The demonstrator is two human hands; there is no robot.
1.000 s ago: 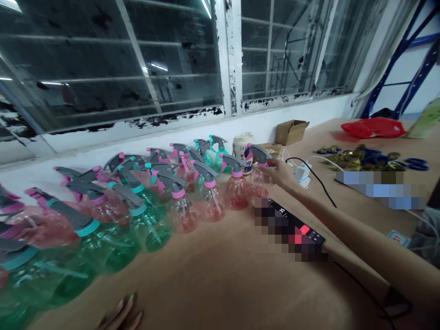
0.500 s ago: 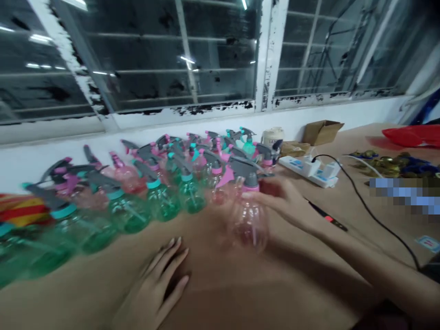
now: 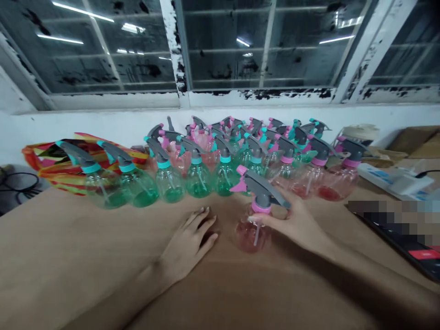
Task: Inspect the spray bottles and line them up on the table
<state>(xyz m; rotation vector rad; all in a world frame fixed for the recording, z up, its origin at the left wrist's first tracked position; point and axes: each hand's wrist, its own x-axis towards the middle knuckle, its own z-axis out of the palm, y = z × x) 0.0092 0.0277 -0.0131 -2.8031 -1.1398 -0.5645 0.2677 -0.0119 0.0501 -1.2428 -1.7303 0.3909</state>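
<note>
My right hand (image 3: pixel 292 224) is wrapped round the neck of a clear pink spray bottle (image 3: pixel 252 236) with a grey and pink trigger head. The bottle is slightly tilted, its nozzle pointing left; I cannot tell whether its base touches the table. My left hand (image 3: pixel 189 243) rests palm down on the brown tabletop (image 3: pixel 220 293), fingers stretched out, just left of that bottle and holding nothing. Behind both hands stand rows of spray bottles: green ones with turquoise collars (image 3: pixel 199 181) toward the front left, pink ones with pink collars (image 3: pixel 335 181) toward the right.
A red and yellow patterned bag (image 3: pixel 58 172) lies behind the left bottles. To the right are a white power strip (image 3: pixel 385 178), a cardboard box (image 3: pixel 415 142) and a partly blurred black device (image 3: pixel 388 233). Windows and a white wall bound the table's back.
My view has swung left, so the bag and the leftmost bottles show more fully. My right hand still grips the pink spray bottle; my left hand still lies flat.
</note>
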